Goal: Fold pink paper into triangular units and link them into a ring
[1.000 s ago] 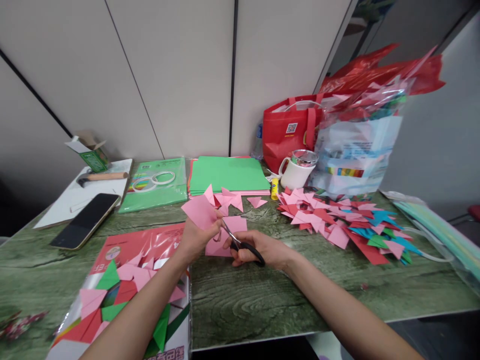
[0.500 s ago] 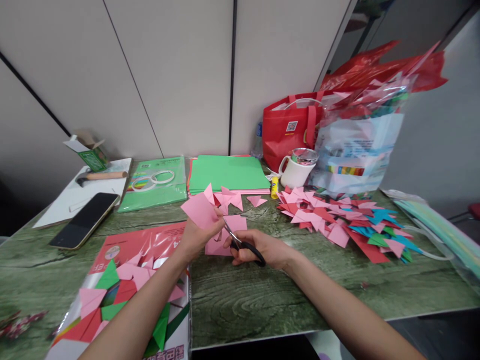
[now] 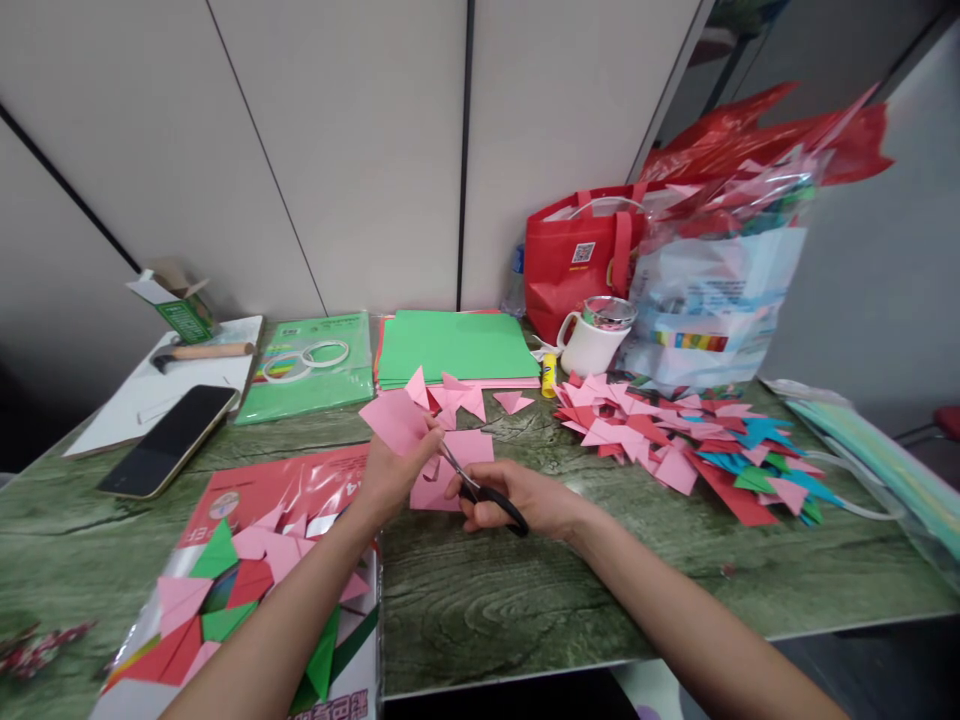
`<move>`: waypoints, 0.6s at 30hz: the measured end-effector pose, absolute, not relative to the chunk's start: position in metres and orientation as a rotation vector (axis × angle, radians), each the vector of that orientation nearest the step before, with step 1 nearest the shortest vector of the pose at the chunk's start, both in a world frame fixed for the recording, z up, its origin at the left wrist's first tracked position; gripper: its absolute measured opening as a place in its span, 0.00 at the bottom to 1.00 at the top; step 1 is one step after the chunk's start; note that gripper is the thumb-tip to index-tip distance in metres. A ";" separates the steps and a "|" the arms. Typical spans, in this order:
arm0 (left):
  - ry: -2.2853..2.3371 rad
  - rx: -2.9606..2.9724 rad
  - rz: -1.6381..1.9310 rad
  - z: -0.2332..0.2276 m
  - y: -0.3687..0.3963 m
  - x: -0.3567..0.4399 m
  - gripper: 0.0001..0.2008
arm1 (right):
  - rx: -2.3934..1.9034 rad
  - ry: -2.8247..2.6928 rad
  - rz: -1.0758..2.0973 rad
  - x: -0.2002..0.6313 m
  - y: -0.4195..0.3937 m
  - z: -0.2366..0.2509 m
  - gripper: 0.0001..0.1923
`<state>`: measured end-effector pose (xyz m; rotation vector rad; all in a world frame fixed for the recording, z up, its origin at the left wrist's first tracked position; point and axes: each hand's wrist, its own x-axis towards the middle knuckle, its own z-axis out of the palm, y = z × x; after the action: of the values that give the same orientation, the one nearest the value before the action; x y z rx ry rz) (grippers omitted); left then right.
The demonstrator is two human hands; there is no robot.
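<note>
Between its thumb and fingers, my left hand point(image 3: 397, 470) pinches a piece of pink paper point(image 3: 394, 420) above the table. My right hand point(image 3: 510, 495) is closed around the black handles of a pair of scissors point(image 3: 495, 502), whose blades point up and left to the paper's edge by my left fingers. Under both hands lies another pink sheet point(image 3: 474, 452), partly hidden by them. Behind it are several folded pink paper pieces point(image 3: 457, 395), and one small pink piece point(image 3: 514, 402) sits apart to their right.
A pile of folded paper point(image 3: 630, 425) spreads to the right, near a white mug point(image 3: 592, 345) and glue stick point(image 3: 549, 375). Green paper sheets point(image 3: 457, 345) lie at the back. At left are a phone point(image 3: 171, 440), a hammer point(image 3: 206, 352) and a plastic packet point(image 3: 281, 465) bearing folded pieces.
My left hand and the pink paper have shifted very slightly, with the fingers higher near the blades. The scissors have turned a little at the paper's edge.
</note>
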<state>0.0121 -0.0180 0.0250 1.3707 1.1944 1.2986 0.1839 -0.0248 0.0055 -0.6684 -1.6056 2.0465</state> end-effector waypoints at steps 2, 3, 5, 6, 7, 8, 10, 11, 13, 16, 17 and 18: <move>1.126 1.311 1.298 0.023 -0.017 0.012 0.09 | -0.661 -1.600 2.045 0.184 -0.025 0.005 0.24; 1.100 1.283 1.306 0.022 -0.017 0.012 0.09 | -0.654 -1.592 2.048 0.185 -0.025 0.005 0.23; 1.071 1.244 1.327 0.022 -0.017 0.012 0.10 | -0.638 -1.577 2.056 0.185 -0.025 0.005 0.23; 1.065 1.232 1.336 0.022 -0.017 0.012 0.11 | -0.634 -1.574 2.059 0.185 -0.025 0.005 0.23; 1.060 1.226 1.334 0.022 -0.017 0.012 0.11 | -0.631 -1.571 2.060 0.185 -0.026 0.005 0.23; 1.056 1.226 1.326 0.022 -0.017 0.011 0.11 | -0.630 -1.569 2.060 0.184 -0.026 0.005 0.23; 1.052 1.245 1.306 0.023 -0.017 0.010 0.13 | -0.632 -1.570 2.059 0.184 -0.026 0.005 0.23; 1.054 1.267 1.294 0.023 -0.017 0.010 0.14 | -0.633 -1.572 2.057 0.184 -0.026 0.005 0.23; 1.078 1.333 1.276 0.025 -0.017 0.008 0.15 | -0.635 -1.579 2.056 0.184 -0.026 0.006 0.24; 1.177 1.459 1.275 0.029 -0.018 0.007 0.14 | -0.644 -1.586 2.060 0.184 -0.026 0.006 0.23; 1.218 1.495 1.275 0.031 -0.018 0.007 0.13 | -0.648 -1.595 2.054 0.184 -0.026 0.006 0.23; 1.258 1.522 1.270 0.032 -0.019 0.007 0.11 | -0.652 -1.608 2.043 0.184 -0.026 0.006 0.23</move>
<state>0.0068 -0.0188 0.0322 1.5220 1.2577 1.2702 0.1838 -0.0261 0.0059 -0.6521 -1.6083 2.0433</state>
